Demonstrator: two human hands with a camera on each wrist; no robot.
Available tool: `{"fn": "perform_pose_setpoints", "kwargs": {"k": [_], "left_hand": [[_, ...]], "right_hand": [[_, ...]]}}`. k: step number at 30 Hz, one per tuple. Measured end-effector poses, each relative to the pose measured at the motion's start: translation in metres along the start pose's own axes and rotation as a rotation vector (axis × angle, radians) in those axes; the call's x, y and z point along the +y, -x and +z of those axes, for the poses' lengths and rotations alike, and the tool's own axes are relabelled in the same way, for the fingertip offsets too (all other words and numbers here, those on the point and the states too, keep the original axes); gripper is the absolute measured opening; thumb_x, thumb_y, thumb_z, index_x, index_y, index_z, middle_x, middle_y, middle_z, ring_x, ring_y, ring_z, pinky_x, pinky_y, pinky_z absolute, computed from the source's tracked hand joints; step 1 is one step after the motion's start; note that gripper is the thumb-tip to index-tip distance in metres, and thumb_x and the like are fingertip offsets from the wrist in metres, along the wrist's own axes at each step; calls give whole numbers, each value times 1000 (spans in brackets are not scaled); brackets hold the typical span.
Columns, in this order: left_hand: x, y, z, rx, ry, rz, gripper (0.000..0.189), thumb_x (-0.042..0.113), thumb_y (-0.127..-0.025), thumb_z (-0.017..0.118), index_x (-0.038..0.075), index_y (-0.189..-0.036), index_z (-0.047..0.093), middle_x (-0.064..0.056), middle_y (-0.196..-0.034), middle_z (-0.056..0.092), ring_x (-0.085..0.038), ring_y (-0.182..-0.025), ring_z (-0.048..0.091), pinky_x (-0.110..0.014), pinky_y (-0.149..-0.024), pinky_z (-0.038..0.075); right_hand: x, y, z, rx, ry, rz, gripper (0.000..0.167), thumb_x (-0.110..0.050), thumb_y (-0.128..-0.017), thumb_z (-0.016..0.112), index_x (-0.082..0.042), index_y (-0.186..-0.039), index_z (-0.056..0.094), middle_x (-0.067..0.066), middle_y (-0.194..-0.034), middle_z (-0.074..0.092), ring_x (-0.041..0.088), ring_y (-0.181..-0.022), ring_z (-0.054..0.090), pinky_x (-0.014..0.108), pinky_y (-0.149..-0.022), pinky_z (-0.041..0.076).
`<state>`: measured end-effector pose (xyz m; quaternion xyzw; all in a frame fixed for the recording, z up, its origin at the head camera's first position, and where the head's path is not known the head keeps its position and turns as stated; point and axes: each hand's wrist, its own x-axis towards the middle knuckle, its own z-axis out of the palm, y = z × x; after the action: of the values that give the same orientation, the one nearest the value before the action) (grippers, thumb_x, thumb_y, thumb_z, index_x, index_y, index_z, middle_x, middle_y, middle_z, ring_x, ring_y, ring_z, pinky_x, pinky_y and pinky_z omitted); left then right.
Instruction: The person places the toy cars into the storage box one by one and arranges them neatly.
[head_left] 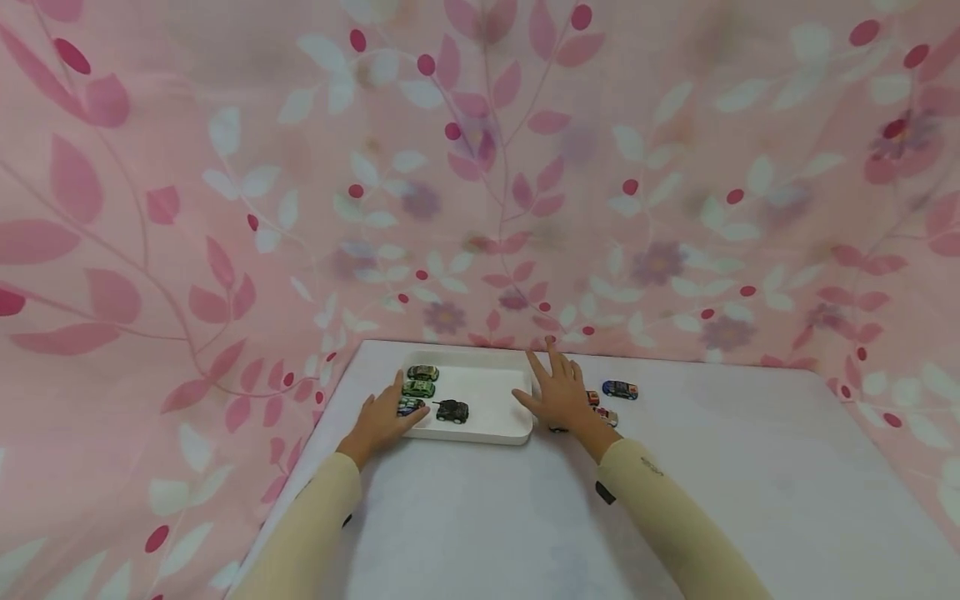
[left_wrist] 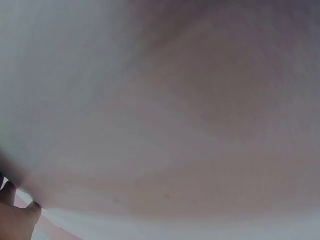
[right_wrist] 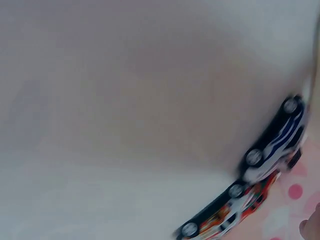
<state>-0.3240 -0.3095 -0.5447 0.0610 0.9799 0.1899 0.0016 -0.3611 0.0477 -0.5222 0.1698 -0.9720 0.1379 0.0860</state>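
A white tray stands near the table's back left. Inside it, a yellow-and-black toy car, a green toy car and a blue-green toy car line the left side. Right of them sits a black toy vehicle with a gun barrel. My left hand is at the tray's left edge, its thumb overlapping the blue-green car and partly covering it. Fingers spread, my right hand hovers by the tray's right rim, holding nothing visible.
Beyond the right hand are a blue toy car, a red toy car and a white-and-red toy car; the hand partly hides another dark one. Pink floral cloth rises behind the white table.
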Motion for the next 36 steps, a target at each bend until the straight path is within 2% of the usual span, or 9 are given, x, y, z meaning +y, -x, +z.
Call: {"fn": "perform_pose_setpoints", "kwargs": {"k": [7, 14, 20, 24, 30, 36], "left_hand": [[0, -1, 2, -10, 4, 2, 108, 70, -90, 51, 0, -158, 5, -23, -154, 38, -39, -144, 36, -67, -117, 13], [0, 0, 2, 2, 16, -3, 106, 68, -90, 53, 2, -158, 6, -22, -154, 39, -38, -144, 36, -66, -118, 12], [0, 1, 3, 10, 10, -3, 106, 69, -89, 52, 2, -158, 7, -22, -154, 40, -38, -143, 37, -66, -118, 13], [0, 0, 6, 23, 22, 4, 105, 68, -89, 53, 3, -159, 8, -21, -154, 41, -38, -143, 38, -66, -118, 13], [1, 0, 6, 7, 25, -6, 105, 68, -90, 53, 4, -159, 6, -20, -156, 38, -36, -145, 35, -65, -119, 11], [0, 1, 3, 8, 20, -8, 105, 67, -90, 53, 3, -159, 6, -21, -155, 38, -37, -145, 35, -66, -119, 11]], "right_hand": [[42, 8, -2, -36, -28, 80, 86, -67, -92, 48, -19, -159, 22, 16, -166, -8, 43, -147, 21, 63, -119, 12], [75, 16, -10, -6, -37, 133, 84, -62, -93, 50, -15, -158, 25, 21, -165, -2, 49, -144, 23, 67, -116, 15], [101, 23, -14, -25, -20, 153, 85, -63, -93, 49, -14, -158, 24, 22, -165, -1, 48, -143, 22, 67, -114, 15], [113, 29, -16, -29, -12, 174, 84, -62, -93, 50, -13, -157, 26, 24, -164, 1, 51, -142, 22, 69, -113, 16], [126, 34, -21, -51, 11, 195, 86, -61, -94, 51, -8, -156, 25, 27, -163, 0, 54, -140, 23, 70, -112, 17], [134, 38, -20, -80, 27, 222, 87, -63, -93, 49, -10, -157, 22, 26, -163, -3, 54, -140, 22, 70, -113, 15]]}}
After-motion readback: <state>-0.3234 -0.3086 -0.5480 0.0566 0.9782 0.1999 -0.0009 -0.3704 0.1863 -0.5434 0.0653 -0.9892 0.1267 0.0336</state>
